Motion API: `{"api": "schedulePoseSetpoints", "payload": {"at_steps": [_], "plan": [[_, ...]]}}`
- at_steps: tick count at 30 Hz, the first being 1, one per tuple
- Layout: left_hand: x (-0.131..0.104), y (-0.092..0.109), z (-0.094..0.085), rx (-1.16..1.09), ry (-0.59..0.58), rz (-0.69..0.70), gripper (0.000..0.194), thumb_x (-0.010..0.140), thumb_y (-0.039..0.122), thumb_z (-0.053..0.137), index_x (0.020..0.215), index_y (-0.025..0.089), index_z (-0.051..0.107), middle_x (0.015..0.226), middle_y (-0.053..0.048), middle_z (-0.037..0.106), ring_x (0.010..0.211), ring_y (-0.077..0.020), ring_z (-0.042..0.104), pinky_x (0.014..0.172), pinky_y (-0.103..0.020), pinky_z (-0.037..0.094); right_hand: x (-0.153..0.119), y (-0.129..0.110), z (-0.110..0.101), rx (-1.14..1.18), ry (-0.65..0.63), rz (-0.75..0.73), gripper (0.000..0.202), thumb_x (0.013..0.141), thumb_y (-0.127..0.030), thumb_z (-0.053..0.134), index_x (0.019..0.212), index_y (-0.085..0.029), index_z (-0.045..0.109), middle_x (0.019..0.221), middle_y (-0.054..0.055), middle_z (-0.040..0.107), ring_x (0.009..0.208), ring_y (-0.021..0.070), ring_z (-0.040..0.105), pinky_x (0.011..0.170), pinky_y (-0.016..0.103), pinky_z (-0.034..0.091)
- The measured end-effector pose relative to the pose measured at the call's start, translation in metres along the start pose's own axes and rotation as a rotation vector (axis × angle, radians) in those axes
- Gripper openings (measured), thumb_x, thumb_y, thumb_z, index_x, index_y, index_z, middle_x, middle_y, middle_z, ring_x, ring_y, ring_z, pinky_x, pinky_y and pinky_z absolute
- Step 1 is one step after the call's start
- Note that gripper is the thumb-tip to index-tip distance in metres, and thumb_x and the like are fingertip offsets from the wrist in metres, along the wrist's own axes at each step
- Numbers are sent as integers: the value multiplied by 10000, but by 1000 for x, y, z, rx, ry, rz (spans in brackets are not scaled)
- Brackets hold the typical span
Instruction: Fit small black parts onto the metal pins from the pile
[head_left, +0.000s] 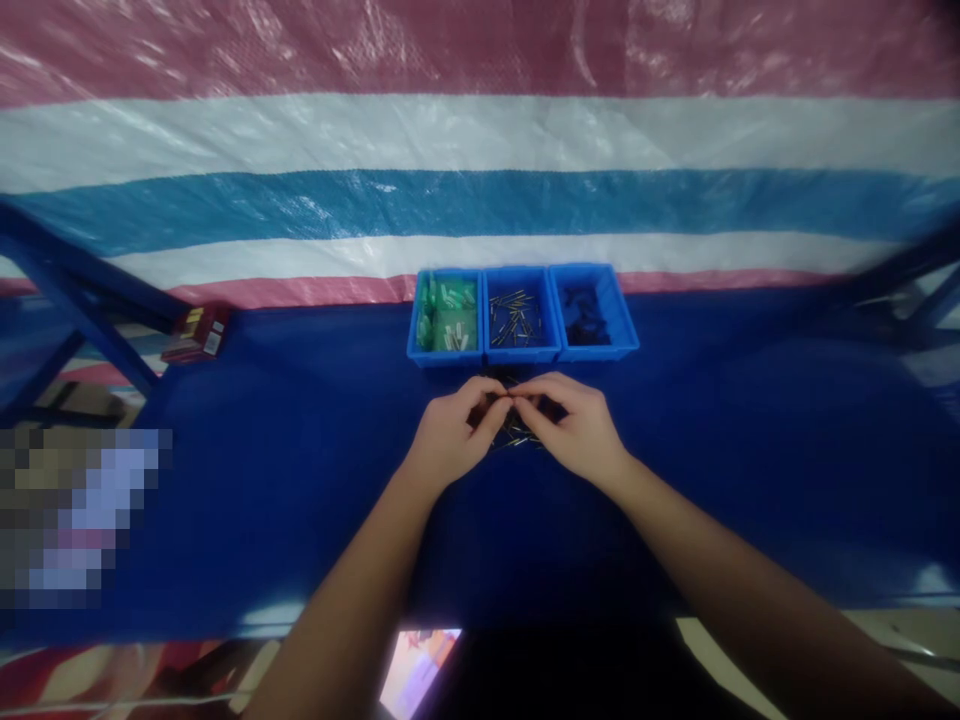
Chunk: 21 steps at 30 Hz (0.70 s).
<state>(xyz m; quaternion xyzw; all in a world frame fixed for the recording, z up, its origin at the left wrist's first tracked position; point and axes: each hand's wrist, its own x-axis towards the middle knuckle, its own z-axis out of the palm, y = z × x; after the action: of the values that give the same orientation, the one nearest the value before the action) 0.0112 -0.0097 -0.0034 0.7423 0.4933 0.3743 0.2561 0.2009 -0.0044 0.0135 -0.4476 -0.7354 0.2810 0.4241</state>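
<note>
My left hand (455, 428) and my right hand (571, 420) meet fingertip to fingertip over the blue table. Thumb and forefinger are pinched on both sides, and whatever small thing sits between them is too tiny and hidden to name. Beneath my fingers lies a loose pile of thin, dark and brass-coloured metal pieces (517, 435), partly covered by the hands. Just beyond stands a row of blue bins. The left bin (446, 358) has small white pieces and green plastic in it, the middle bin (523, 355) thin metal pins (514, 318), the right bin (619, 310) dark small parts (585, 320).
A dark red box (196, 335) rests at the table's back left, beside a blue metal frame (82, 300). Behind the table (300, 480) hangs a striped plastic sheet (480, 140). A lit screen (420, 665) shows below the front edge.
</note>
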Motion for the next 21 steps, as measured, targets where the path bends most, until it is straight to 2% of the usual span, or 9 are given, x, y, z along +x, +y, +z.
{"api": "schedulePoseSetpoints", "payload": {"at_steps": [3, 8, 11, 15, 21], "plan": [[-1, -1, 2, 8, 6, -11, 147, 959, 316, 582, 1051, 214, 634, 667, 57, 644, 571, -84, 600, 586, -199, 440, 0, 2, 1, -11, 5, -14, 119, 886, -179, 664, 962, -204, 751, 914, 47, 747, 759, 157, 669, 640, 293, 545], [1, -2, -1, 68, 0, 15, 172, 977, 336, 561, 951, 200, 663, 741, 32, 676, 597, -84, 603, 583, -204, 432, 0, 2, 2, -23, 7, -58, 123, 891, -171, 658, 973, -199, 745, 946, 56, 743, 812, 168, 675, 695, 316, 564], [1, -1, -1, 43, 13, 48, 158, 969, 329, 582, 957, 203, 676, 762, 29, 696, 613, -82, 620, 596, -196, 448, 0, 1, 1, -22, 19, -62, 121, 890, -164, 657, 961, -204, 747, 971, 65, 739, 881, 188, 681, 720, 332, 569], [1, -1, 1, -36, 52, 110, 132, 937, 296, 635, 1025, 211, 683, 754, 33, 701, 601, -73, 621, 614, -180, 477, 1, -1, 0, 20, 58, -18, 104, 882, -179, 669, 940, -207, 751, 999, 76, 717, 896, 194, 675, 684, 323, 565], [0, -2, 5, -58, 88, 140, 168, 895, 242, 679, 1062, 227, 691, 628, 67, 597, 525, -61, 553, 580, -172, 471, 3, -2, -1, 162, 39, 107, 50, 867, -240, 706, 874, -203, 739, 934, 55, 714, 800, 164, 673, 628, 287, 538]]}}
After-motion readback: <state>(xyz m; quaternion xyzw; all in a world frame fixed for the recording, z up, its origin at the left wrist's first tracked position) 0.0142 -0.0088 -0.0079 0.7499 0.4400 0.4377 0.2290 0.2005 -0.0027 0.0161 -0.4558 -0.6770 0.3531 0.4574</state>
